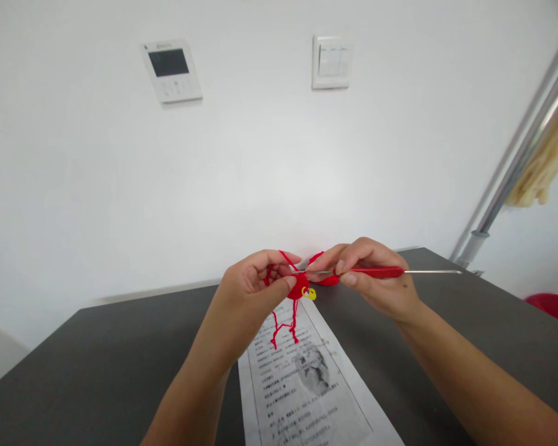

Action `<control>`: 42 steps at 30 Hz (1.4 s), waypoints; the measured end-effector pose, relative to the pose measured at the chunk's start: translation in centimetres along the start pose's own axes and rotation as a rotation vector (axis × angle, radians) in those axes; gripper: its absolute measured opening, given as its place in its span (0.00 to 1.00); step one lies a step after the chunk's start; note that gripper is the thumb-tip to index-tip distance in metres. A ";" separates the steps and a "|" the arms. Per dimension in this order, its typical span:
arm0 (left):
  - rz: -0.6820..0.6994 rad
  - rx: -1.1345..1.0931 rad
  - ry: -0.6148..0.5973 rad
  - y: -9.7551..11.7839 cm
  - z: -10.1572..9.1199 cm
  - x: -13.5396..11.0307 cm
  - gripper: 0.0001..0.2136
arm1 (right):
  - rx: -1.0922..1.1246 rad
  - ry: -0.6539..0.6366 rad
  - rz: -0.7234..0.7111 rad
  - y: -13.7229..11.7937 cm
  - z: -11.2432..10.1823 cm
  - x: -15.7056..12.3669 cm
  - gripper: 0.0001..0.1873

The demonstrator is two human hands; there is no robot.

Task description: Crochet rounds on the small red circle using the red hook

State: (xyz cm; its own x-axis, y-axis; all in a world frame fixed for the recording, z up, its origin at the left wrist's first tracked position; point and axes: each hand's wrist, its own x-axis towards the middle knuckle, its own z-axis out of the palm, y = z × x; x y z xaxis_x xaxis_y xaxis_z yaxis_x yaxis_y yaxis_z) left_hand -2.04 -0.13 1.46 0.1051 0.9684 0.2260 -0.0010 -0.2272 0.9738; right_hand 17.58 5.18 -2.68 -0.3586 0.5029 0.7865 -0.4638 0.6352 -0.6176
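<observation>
Between thumb and fingers, my left hand [255,286] pinches a small round piece of red crochet [299,287], and a strand of red yarn runs over its index finger. A yellow stitch marker [309,293] hangs from the piece's right side. Loose red yarn ends [294,322] dangle below it. My right hand [374,272] is closed around a crochet hook [381,272] with a red grip and metal ends, held nearly level. The hook's left tip meets the top edge of the crochet piece; the exact stitch is too small to make out.
A printed sheet [302,384] with text and a picture lies on the dark table [134,359] under my hands. Behind my right hand sits a red yarn ball [328,280], partly hidden. The white wall carries a panel [174,71] and a switch [332,62]; a metal pole [516,155] stands right.
</observation>
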 end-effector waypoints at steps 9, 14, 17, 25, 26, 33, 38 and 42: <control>0.005 0.026 0.010 0.1 0.0 -0.3 0.08 | -0.013 0.005 -0.011 0.0 -0.1 0.1 0.03; 0.020 0.060 0.011 0.0 -0.1 -0.5 0.08 | -0.021 0.012 0.001 0.0 -0.2 0.1 0.05; 0.009 0.083 0.007 0.1 -0.1 -0.6 0.08 | -0.012 -0.003 0.018 0.0 -0.3 0.0 0.06; -0.002 0.136 -0.025 0.0 0.0 -0.5 0.09 | -0.005 -0.096 0.060 -0.4 -1.1 -0.2 0.04; -0.004 0.144 -0.029 0.0 0.0 -0.4 0.09 | -0.015 -0.108 0.060 -0.5 -1.2 -0.2 0.04; -0.007 0.247 -0.031 -0.3 0.0 -0.2 0.08 | -0.143 -0.219 0.057 -1.4 -1.6 0.0 0.01; 0.000 0.353 0.003 -0.4 0.2 -0.3 0.08 | -0.377 -0.278 0.026 -1.9 -1.9 0.1 0.03; 0.018 0.398 0.049 -0.3 0.4 -0.4 0.09 | -0.549 -0.309 -0.009 -2.2 -1.7 0.1 0.06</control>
State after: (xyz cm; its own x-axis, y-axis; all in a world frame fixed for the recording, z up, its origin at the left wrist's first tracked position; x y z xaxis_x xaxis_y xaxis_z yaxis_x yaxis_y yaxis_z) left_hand -1.64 -0.48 1.03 0.0613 0.9656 0.2529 0.3843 -0.2566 0.8868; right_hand 20.00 4.83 -1.22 -0.6119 0.3560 0.7063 -0.0138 0.8881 -0.4595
